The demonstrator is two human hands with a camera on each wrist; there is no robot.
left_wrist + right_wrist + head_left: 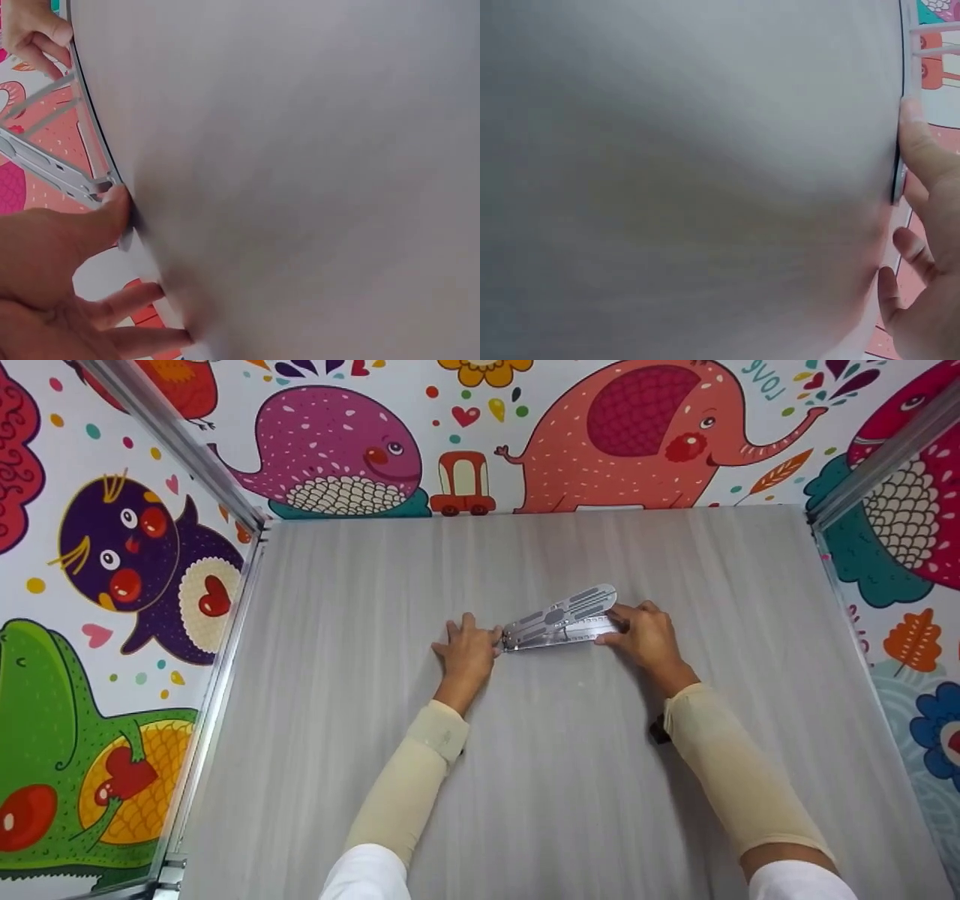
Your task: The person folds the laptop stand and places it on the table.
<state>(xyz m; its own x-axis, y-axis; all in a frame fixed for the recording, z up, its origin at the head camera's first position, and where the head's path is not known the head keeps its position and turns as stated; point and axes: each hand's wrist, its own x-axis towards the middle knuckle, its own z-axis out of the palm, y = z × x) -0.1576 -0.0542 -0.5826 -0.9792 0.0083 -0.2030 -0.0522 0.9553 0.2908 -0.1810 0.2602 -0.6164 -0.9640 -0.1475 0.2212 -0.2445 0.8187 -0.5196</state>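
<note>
A folding metal stand [562,619] of slotted silver bars lies on the grey table [525,780], its upper bar angled up to the right. My left hand [469,649] lies with straight fingers on the table, and its thumb presses the stand's hinge end [97,186]. At the stand's right end, my right hand [645,637] pinches the lower bar; the left wrist view shows that hand [30,30] with fingers curled on the bars. The right wrist view is mostly blurred tabletop, with my right hand's fingers [930,225] at the edge.
Walls with bright cartoon animals [330,450] close in the table at the back and both sides, with metal frame rails [225,660] along its edges. Nothing else is on the table.
</note>
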